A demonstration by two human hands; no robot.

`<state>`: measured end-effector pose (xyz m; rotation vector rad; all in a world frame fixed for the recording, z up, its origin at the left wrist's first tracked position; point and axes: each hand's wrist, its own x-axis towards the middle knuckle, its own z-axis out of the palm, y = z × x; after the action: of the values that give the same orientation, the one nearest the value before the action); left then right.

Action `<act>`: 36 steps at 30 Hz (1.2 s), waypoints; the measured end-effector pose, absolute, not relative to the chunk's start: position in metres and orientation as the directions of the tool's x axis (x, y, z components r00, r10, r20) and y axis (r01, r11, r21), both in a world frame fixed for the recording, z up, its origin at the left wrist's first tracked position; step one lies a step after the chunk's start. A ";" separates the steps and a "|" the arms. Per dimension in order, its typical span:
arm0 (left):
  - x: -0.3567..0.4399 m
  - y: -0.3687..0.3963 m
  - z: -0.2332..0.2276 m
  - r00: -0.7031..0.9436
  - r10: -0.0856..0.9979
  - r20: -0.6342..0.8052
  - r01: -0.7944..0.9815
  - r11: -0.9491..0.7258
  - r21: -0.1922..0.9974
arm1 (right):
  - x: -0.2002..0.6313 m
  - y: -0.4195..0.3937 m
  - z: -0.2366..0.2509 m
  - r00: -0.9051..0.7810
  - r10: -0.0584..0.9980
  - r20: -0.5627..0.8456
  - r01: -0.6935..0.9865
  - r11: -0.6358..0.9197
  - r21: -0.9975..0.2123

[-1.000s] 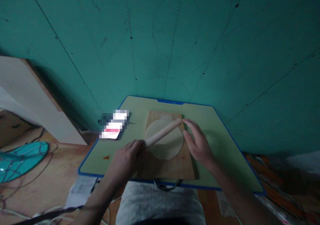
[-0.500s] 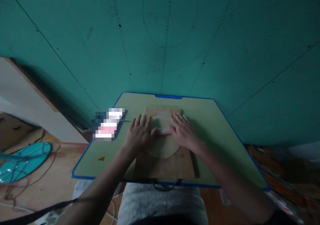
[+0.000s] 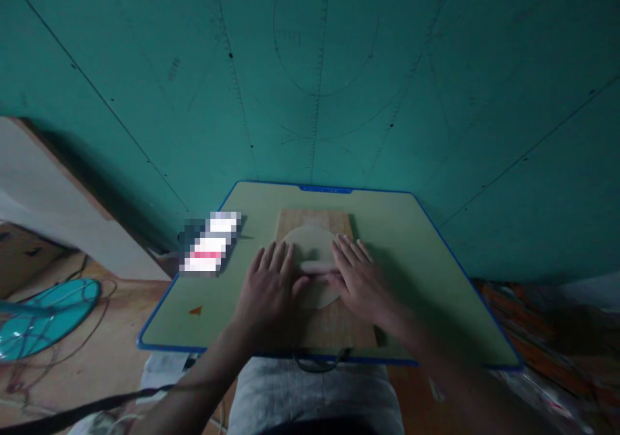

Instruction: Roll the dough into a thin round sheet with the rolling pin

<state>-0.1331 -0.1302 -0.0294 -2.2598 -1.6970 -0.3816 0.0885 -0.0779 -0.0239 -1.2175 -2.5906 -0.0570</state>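
Observation:
A flat, roundish sheet of pale dough (image 3: 312, 236) lies on a wooden board (image 3: 329, 332). Across it rests a light rolling pin (image 3: 314, 267), of which only the middle stretch shows. My left hand (image 3: 268, 283) lies palm down over the pin's left end, fingers stretched forward. Over the right end, my right hand (image 3: 358, 280) lies flat the same way, its fingers straight and its thumb pointing inward. Neither hand is wrapped round the pin. The pin's ends and the dough's side edges are hidden under my hands.
The board sits on a small pale-green table (image 3: 411, 235) with a blue rim. A blurred-out rectangular thing (image 3: 210, 244) is at its left edge. Behind rises a green wall (image 3: 310, 112). A turquoise stool (image 3: 53, 312) and cables are on the floor at left.
Both hands have moved back toward me, and the rolling pin has rolled nearer with them. More of the dough's far part now shows.

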 end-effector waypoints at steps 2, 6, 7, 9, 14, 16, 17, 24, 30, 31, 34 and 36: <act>-0.133 -0.155 -0.033 0.310 0.863 0.400 0.949 -0.303 -0.082 | 0.099 -0.106 -0.027 -0.624 0.726 0.289 0.740 0.668 -0.080; -0.130 -0.155 -0.031 0.324 0.862 0.390 0.945 -0.317 -0.085 | 0.108 -0.123 -0.029 -0.621 0.723 0.302 0.740 0.668 -0.078; -0.128 -0.144 -0.029 0.317 0.872 0.373 0.948 -0.309 -0.081 | 0.107 -0.118 -0.028 -0.616 0.729 0.298 0.745 0.662 -0.080; -0.123 -0.113 -0.023 0.266 0.910 0.318 0.964 -0.260 -0.063 | 0.106 -0.097 -0.026 -0.601 0.749 0.277 0.761 0.643 -0.087; -0.107 -0.030 -0.006 0.137 0.973 0.186 0.991 -0.137 -0.012 | 0.094 -0.021 -0.018 -0.511 0.835 0.206 0.833 0.539 -0.120; -0.103 -0.013 0.000 0.127 0.978 0.167 0.991 -0.130 0.007 | 0.090 -0.003 -0.015 -0.464 0.865 0.188 0.858 0.492 -0.147; -0.102 -0.011 0.001 0.123 0.979 0.163 0.992 -0.126 0.011 | 0.089 -0.001 -0.014 -0.450 0.874 0.183 0.863 0.479 -0.162; -0.126 -0.096 -0.017 0.268 0.931 0.249 0.960 -0.280 0.013 | 0.100 -0.105 -0.017 -0.592 0.761 0.267 0.731 0.646 -0.221; -0.128 -0.102 -0.020 0.321 0.921 0.220 0.942 -0.335 0.030 | 0.102 -0.156 -0.018 -0.612 0.730 0.303 0.672 0.683 -0.287; -0.122 -0.090 -0.017 0.333 0.919 0.210 0.938 -0.346 0.029 | 0.102 -0.152 -0.021 -0.592 0.736 0.327 0.680 0.674 -0.287; -0.096 -0.047 -0.009 0.396 0.899 0.189 0.913 -0.407 0.023 | 0.111 -0.133 -0.035 -0.503 0.759 0.414 0.724 0.631 -0.277; -0.077 -0.019 -0.005 0.422 0.897 0.132 0.902 -0.430 0.037 | 0.121 -0.120 -0.043 -0.450 0.783 0.430 0.757 0.589 -0.282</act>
<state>-0.0767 -0.0187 -0.0050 -2.6155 -1.6561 -0.2047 0.1208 -0.1201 -0.0428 -1.2222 -2.2988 0.0660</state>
